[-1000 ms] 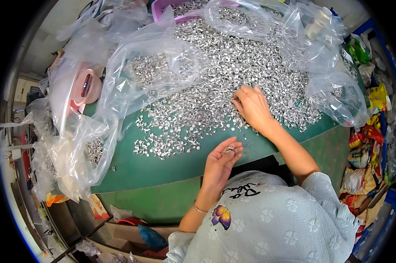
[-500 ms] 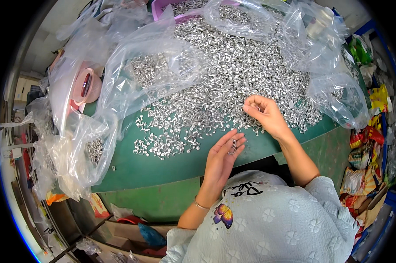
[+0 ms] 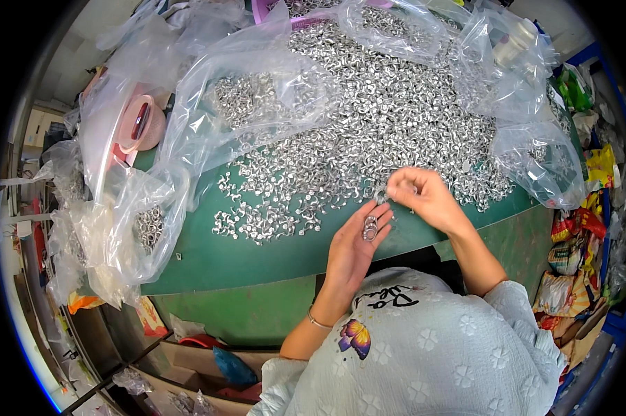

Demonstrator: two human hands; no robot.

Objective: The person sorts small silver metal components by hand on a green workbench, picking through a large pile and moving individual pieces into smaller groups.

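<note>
My left hand (image 3: 351, 251) is palm up over the front of the green table (image 3: 257, 267), its fingers slightly curled. A few small silver metal rings (image 3: 370, 227) rest against those fingers. Just right of it and a little farther off, my right hand (image 3: 427, 201) is closed in a pinch, fingertips close to the left ones. What sits in that pinch is too small and blurred to name. Beyond both hands spreads a wide heap of small curved silver metal pieces (image 3: 368, 104), which look like open rings.
Clear plastic bags (image 3: 188, 132) lie left of the heap, some with metal pieces inside; another clear bag (image 3: 538, 163) lies at right. A purple basin (image 3: 261, 10) stands at the back. A pink container (image 3: 146, 128) is at left. Colourful packages (image 3: 562, 284) line the right side.
My right hand has come from the edge of the heap toward me and closer to my left hand. More rings show in my left hand. The whole view has shifted slightly.
</note>
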